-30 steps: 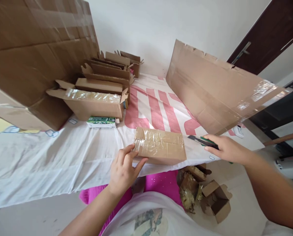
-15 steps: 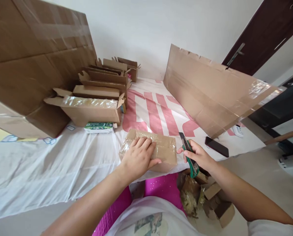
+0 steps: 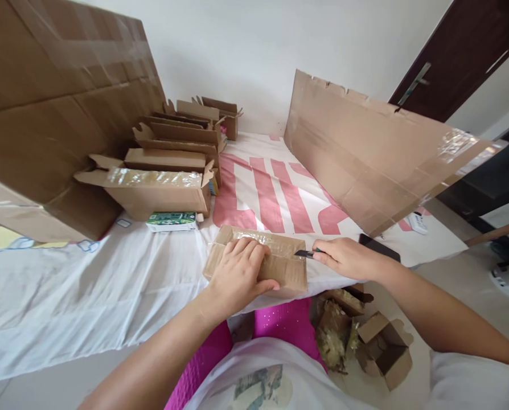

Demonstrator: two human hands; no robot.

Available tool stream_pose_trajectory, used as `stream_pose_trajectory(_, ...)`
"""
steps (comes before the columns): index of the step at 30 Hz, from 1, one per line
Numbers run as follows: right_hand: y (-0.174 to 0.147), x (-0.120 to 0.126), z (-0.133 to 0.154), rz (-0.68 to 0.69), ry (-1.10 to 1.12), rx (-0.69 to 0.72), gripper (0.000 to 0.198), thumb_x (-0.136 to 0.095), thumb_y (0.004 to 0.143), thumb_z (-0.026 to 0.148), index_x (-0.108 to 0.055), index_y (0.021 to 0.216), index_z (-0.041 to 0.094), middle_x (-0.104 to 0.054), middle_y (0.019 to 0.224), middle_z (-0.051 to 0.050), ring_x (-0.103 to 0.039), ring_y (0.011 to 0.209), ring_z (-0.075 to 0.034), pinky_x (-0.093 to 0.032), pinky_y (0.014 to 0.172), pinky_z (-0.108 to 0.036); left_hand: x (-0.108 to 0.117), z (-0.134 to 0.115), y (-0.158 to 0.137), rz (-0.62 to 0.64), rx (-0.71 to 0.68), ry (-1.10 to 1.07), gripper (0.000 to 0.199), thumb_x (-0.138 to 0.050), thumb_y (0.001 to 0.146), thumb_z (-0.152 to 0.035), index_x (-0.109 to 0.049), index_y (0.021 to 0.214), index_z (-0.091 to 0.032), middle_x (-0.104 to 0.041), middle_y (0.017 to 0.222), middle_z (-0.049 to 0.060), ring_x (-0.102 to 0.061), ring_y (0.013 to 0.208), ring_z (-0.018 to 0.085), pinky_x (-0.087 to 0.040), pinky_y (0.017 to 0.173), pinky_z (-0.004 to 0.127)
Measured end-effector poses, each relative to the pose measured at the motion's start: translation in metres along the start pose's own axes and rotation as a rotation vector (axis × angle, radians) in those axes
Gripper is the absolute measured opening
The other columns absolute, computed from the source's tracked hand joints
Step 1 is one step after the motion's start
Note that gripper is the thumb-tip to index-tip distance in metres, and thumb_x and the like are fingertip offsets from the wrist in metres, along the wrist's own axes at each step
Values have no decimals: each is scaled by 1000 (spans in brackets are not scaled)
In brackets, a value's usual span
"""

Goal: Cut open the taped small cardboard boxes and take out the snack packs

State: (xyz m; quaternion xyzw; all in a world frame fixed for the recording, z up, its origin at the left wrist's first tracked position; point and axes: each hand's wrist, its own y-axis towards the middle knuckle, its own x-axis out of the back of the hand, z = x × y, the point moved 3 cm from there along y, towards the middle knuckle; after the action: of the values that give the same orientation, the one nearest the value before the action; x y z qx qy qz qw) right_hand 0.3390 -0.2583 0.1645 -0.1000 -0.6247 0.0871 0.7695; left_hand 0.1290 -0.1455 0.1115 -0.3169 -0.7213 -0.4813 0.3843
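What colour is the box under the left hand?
The cardboard box is brown, with shiny clear tape on top; it shows best in the head view.

Bench [image 3: 164, 267]: covered by white-and-pink cloth [image 3: 109, 307]
Taped carton [image 3: 288, 273]: landmark
Green-white box [image 3: 172, 222]: left of taped carton
Open cartons [image 3: 164, 199]: behind-left
Large carton [image 3: 45, 142]: farthest left
Black phone [image 3: 385, 249]: right
Cardboard panel [image 3: 365, 154]: behind-right

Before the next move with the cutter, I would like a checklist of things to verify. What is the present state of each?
1. Left hand resting on taped box: ok.
2. Right hand holding cutter: ok.
3. Blade at the box's right end: ok.
4. Blade already through the tape: cannot tell.
5. Left hand outside the direction the blade points: not ok, I judge; it points roughly toward that hand.
6. Dark phone apart from the blade: ok, beyond the right wrist.
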Motion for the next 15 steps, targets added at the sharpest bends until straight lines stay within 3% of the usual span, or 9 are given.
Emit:
stream_pose_trajectory(3, 10, 12, 12, 94, -180, 14, 28, -37, 98, 36, -59, 93, 20, -68, 79, -7, -62, 70, -21, -29, 56, -28, 0, 0, -1, -5, -5, -1, 53, -74, 71, -60, -56, 98, -18, -65, 95, 7, -57, 94, 29, -41, 82, 42)
stream_pose_trajectory(9, 20, 22, 18, 224, -272, 41, 27, -42, 95, 35, -66, 96, 22, -70, 78, -6, -62, 66, -20, -24, 53, -29, -4, 3, -5, 8, 17, 11, 60, -75, 69, -60, -55, 102, -16, -65, 97, 9, -58, 96, 31, -42, 84, 43)
stream_pose_trajectory(15, 2, 21, 3, 226, -310, -14, 30, -42, 94, 37, -67, 87, 21, -68, 73, -6, -60, 62, -20, -22, 53, -29, -4, 4, -4, -14, -10, 14, 60, -72, 70, -63, -56, 102, -15, -65, 95, 9, -58, 94, 29, -43, 84, 43)
